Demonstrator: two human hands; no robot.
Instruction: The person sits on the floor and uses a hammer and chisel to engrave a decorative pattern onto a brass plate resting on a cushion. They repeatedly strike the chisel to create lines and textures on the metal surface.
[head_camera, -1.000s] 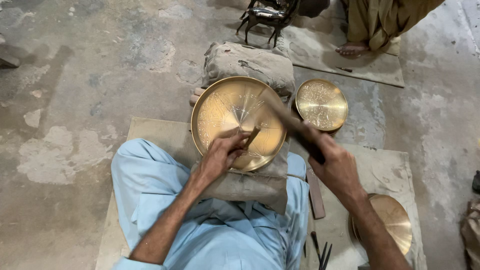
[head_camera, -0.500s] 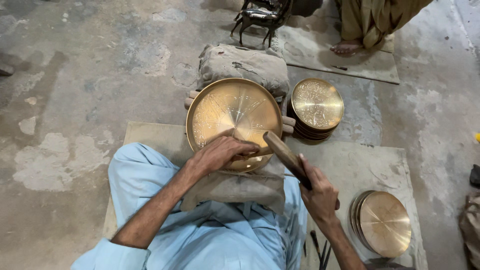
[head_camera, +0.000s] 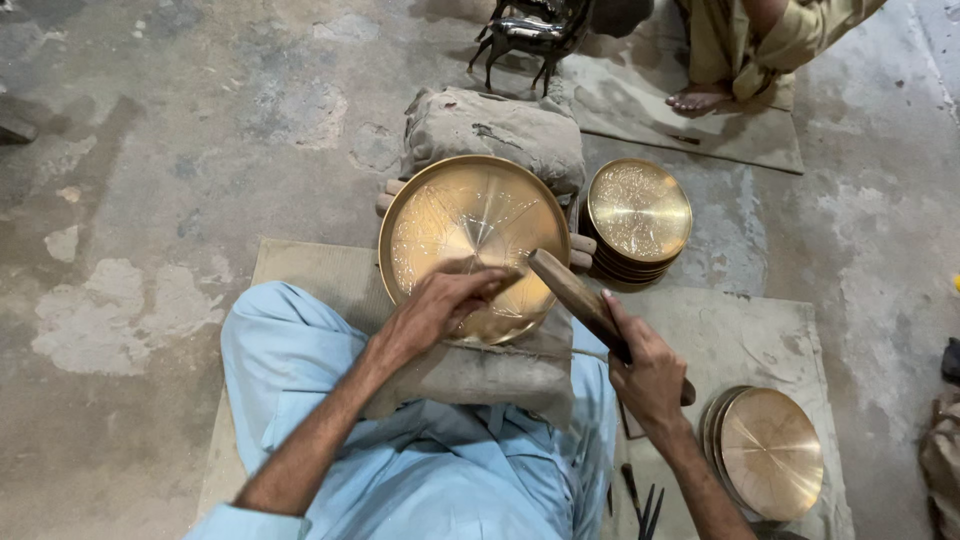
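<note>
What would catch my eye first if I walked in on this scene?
The big brass plate shining in the middle, propped on a grey padded sack, with fine patterns cut into it. The left hand presses on its lower edge while the right hand grips a wooden mallet whose head lies at the plate's rim. A stack of engraved plates sits just right of it, and plain ones lie at lower right.

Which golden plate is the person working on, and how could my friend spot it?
Find the grey padded cushion on the concrete floor. The big brass plate leans against it, under the left hand. It is the largest and stands alone, unlike the stacked plates beside it.
</note>
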